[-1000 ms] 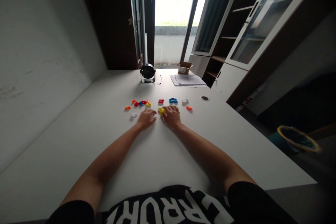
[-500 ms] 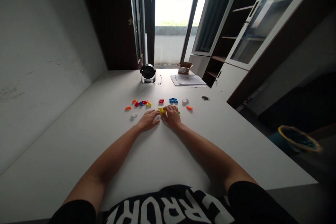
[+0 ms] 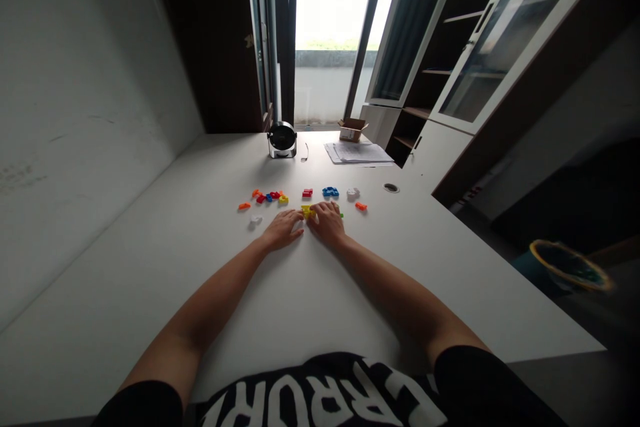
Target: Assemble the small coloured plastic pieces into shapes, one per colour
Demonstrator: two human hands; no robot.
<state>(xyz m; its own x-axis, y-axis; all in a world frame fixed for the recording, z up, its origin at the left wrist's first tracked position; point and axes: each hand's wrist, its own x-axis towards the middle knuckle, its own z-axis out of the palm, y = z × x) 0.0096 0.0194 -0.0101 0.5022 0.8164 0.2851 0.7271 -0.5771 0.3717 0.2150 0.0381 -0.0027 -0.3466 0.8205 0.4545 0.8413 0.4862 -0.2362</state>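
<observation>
Both my hands rest on the white table [image 3: 210,267] beside each other. My right hand [image 3: 328,222] has its fingers curled on a yellow plastic piece [image 3: 307,211]. My left hand [image 3: 283,227] lies flat with fingers stretched toward the same piece, its fingertips just left of it. A tiny green piece [image 3: 341,215] peeks out at the right hand's far side. Beyond the hands lie a red piece [image 3: 307,193], a blue piece [image 3: 330,191], a white piece [image 3: 353,193] and an orange piece [image 3: 361,205].
A cluster of several small coloured pieces [image 3: 270,197] and a white piece [image 3: 255,219] lie to the left. A small round fan [image 3: 282,140], papers [image 3: 357,152] and a cardboard box [image 3: 352,129] stand at the far edge. A cable hole [image 3: 391,187] is at the right.
My left hand slid slightly right, its fingers stretching closer to the yellow piece. My right hand stayed on the piece.
</observation>
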